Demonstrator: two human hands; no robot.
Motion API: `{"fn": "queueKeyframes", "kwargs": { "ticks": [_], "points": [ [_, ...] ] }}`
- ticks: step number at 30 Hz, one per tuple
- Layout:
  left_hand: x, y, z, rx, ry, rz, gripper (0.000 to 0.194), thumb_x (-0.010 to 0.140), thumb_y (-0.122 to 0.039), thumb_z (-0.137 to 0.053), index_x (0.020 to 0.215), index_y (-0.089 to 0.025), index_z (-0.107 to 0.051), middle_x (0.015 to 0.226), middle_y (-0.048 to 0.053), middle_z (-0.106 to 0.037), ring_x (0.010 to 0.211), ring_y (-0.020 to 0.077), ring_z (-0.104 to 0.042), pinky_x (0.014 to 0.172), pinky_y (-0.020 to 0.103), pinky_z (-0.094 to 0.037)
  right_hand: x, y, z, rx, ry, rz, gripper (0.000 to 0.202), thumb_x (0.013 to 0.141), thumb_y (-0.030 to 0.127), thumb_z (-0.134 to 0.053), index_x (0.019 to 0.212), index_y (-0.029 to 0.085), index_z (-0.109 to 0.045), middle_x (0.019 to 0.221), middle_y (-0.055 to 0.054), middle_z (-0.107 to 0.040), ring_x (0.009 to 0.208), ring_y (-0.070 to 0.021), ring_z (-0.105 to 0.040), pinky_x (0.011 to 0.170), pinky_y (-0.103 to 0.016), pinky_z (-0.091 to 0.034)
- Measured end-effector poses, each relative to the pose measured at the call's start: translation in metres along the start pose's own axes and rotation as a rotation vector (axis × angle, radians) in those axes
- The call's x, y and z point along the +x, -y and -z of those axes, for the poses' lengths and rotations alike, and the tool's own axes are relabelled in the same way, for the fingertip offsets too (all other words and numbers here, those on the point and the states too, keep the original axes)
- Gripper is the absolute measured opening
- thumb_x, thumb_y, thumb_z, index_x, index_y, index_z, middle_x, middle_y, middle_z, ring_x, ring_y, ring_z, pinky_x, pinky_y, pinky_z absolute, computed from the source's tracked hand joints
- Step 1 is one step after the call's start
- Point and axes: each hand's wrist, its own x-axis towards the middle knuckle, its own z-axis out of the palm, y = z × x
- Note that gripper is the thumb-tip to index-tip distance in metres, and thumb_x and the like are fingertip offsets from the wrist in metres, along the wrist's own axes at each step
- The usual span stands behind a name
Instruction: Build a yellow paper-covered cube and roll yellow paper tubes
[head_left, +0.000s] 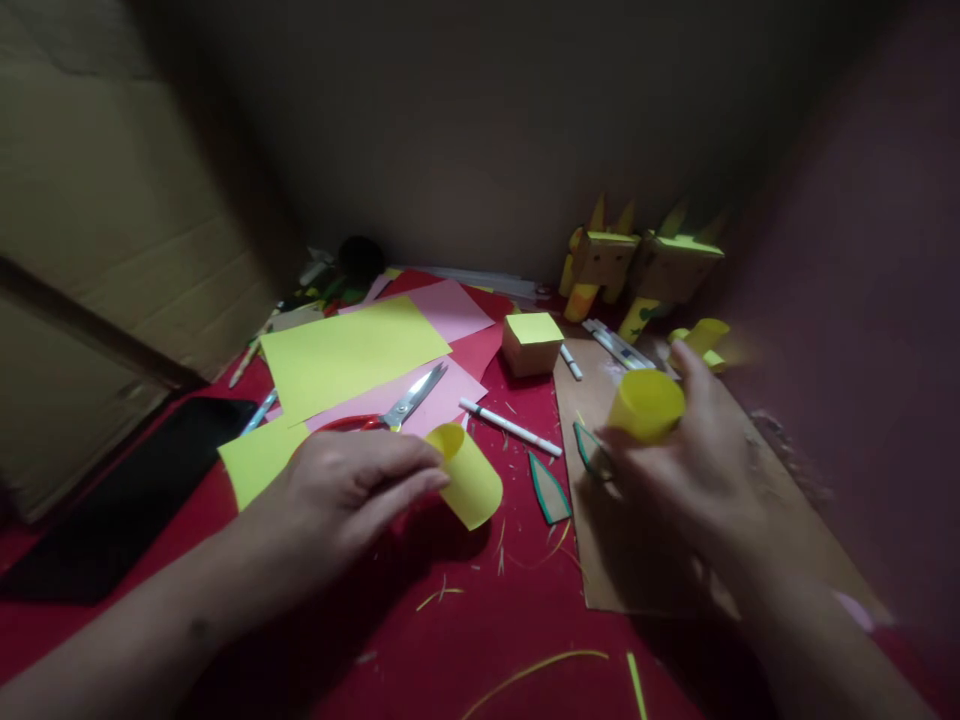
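Note:
My left hand (360, 485) pinches the edge of a yellow paper tube (474, 485), which is tilted over the red tabletop. On the right, my right hand (686, 470) has its fingers around a second yellow paper tube (646, 408), held with its round opening up. Beneath the left hand lie red-handled scissors (409, 402), blades pointing away. Two leaf-shaped cardboard pieces with green edges lie between the hands; one leaf piece (550, 490) is on the red surface, and the other (590, 450) is close to the right hand's fingers.
A small box (532, 345) with a yellow top stands at centre. Yellow sheets (352, 355) and pink paper lie left. A white marker (510, 427), a cardboard sheet (637, 560) and paper scraps surround the hands. Two cardboard figures (606, 262) stand behind; a black tablet-like slab (127, 490) lies left.

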Motion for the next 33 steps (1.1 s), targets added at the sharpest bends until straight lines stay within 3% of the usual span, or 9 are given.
{"fn": "queueKeyframes", "kwargs": {
  "ticks": [4, 6, 8, 11, 15, 19, 23, 29, 33],
  "points": [
    [0.007, -0.002, 0.0, -0.366, -0.01, 0.413, 0.025, 0.083, -0.039, -0.067, 0.072, -0.018, -0.074, 0.054, -0.002, -0.059, 0.047, 0.0094, -0.047, 0.043, 0.02, -0.035, 0.015, -0.007, 0.014, -0.202, 0.003, -0.007, 0.085, 0.073, 0.038, -0.078, 0.144, 0.009, -0.041, 0.127, -0.026, -0.06, 0.114, -0.0456, -0.057, 0.091, -0.06, -0.047],
    [0.008, -0.006, -0.003, -0.543, -0.046, 0.529, 0.028, 0.079, -0.04, -0.071, 0.064, -0.017, -0.07, 0.046, -0.005, -0.046, 0.041, 0.007, -0.034, 0.038, 0.02, -0.024, 0.003, 0.006, 0.021, -0.161, -0.086, 0.041, 0.055, 0.082, 0.039, -0.069, 0.128, 0.012, -0.057, 0.116, -0.021, -0.065, 0.11, -0.0404, -0.059, 0.091, -0.056, -0.048],
    [0.008, -0.011, -0.006, -0.678, -0.092, 0.576, 0.032, 0.078, -0.04, -0.072, 0.059, -0.016, -0.065, 0.044, -0.006, -0.041, 0.041, 0.0057, -0.029, 0.038, 0.019, -0.019, -0.017, 0.026, 0.026, 0.058, -0.128, 0.036, 0.024, 0.088, 0.039, -0.061, 0.098, 0.019, -0.069, 0.096, -0.013, -0.068, 0.094, -0.0307, -0.064, 0.083, -0.046, -0.052],
    [0.006, -0.019, -0.01, -0.778, -0.138, 0.578, 0.036, 0.079, -0.039, -0.072, 0.055, -0.016, -0.06, 0.045, -0.006, -0.042, 0.043, 0.0054, -0.029, 0.04, 0.019, -0.02, -0.046, 0.056, 0.026, 0.54, 0.165, -0.118, 0.027, 0.09, 0.045, -0.059, 0.082, 0.023, -0.073, 0.084, -0.006, -0.07, 0.074, -0.0211, -0.064, 0.063, -0.033, -0.052],
    [0.003, -0.032, -0.018, -0.816, -0.175, 0.533, 0.039, 0.078, -0.043, -0.075, 0.054, -0.016, -0.059, 0.046, -0.006, -0.041, 0.046, 0.0063, -0.03, 0.043, 0.021, -0.024, -0.062, 0.078, 0.012, 0.946, 0.246, -0.323, 0.025, 0.074, 0.046, -0.076, 0.08, 0.022, -0.075, 0.08, -0.003, -0.066, 0.064, -0.0154, -0.059, 0.056, -0.029, -0.051],
    [0.0, -0.044, -0.028, -0.761, -0.194, 0.501, 0.034, 0.077, -0.046, -0.075, 0.063, -0.016, -0.066, 0.049, -0.007, -0.04, 0.048, 0.0071, -0.03, 0.046, 0.022, -0.022, -0.063, 0.083, 0.005, 1.081, 0.206, -0.408, 0.025, 0.066, 0.04, -0.083, 0.066, 0.018, -0.072, 0.075, -0.001, -0.06, 0.055, -0.0094, -0.051, 0.047, -0.023, -0.043],
    [-0.005, -0.051, -0.031, -0.596, -0.209, 0.447, 0.032, 0.085, -0.042, -0.066, 0.065, -0.016, -0.065, 0.053, -0.006, -0.04, 0.052, 0.0089, -0.033, 0.05, 0.024, -0.027, -0.065, 0.083, 0.004, 1.226, 0.307, -0.58, 0.026, 0.071, 0.04, -0.082, 0.072, 0.015, -0.074, 0.044, 0.004, -0.052, 0.035, -0.0051, -0.039, 0.034, -0.017, -0.028],
    [-0.01, -0.051, -0.023, -0.477, -0.28, 0.328, 0.023, 0.088, -0.037, -0.062, 0.081, -0.02, -0.076, 0.081, 0.0, -0.065, 0.065, 0.0107, -0.051, 0.056, 0.023, -0.038, -0.061, 0.078, 0.005, 1.465, 0.341, -0.711, 0.032, 0.052, 0.031, -0.094, 0.068, 0.01, -0.075, 0.055, -0.006, -0.07, 0.046, -0.0139, -0.066, 0.038, -0.017, -0.047],
    [-0.01, -0.05, -0.024, -0.663, -0.221, 0.412, 0.021, 0.08, -0.039, -0.071, 0.083, -0.019, -0.077, 0.063, -0.004, -0.058, 0.049, 0.0064, -0.044, 0.044, 0.019, -0.033, -0.059, 0.078, 0.008, 1.476, 0.366, -0.745, 0.031, 0.05, 0.027, -0.094, 0.069, 0.01, -0.076, 0.055, -0.005, -0.071, 0.048, -0.0147, -0.068, 0.041, -0.017, -0.052]
  ]
}}
